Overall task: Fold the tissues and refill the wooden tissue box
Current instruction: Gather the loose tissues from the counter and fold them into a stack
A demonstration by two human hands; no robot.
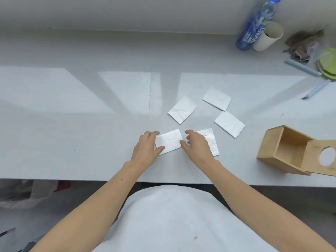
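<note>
Head view, single frame.

Bench [72, 124]: five white tissues, all already folded to small rectangles. Three lie apart from each other right of centre: centre tissue [182, 110], far tissue [216, 98], right tissue [229, 124]. Two sit at the near edge under the hands.

Left hand [147, 146]: fingers nearly straight, forefinger and thumb spanning the left edge of the near-left tissue [171, 140]. It appears to be pressing rather than gripping, probably to pin the fold flat.

Right hand [197, 146]: open, fingers loosely spread, palm over the near-right tissue [211, 140], thumb reaching to the right edge of the near-left one. It grips nothing. Likely it is squaring the two tissues or sliding them together for stacking (judgement only).

Wooden tissue box [283, 150]: right edge of the frame, well apart from the hands, interior showing and apparently bare. Its lid [323, 157], with the oval slot, is drawn aside, which leaves the opening free for loading.

Status: folding looks largely done; refill not yet begun.
</note>
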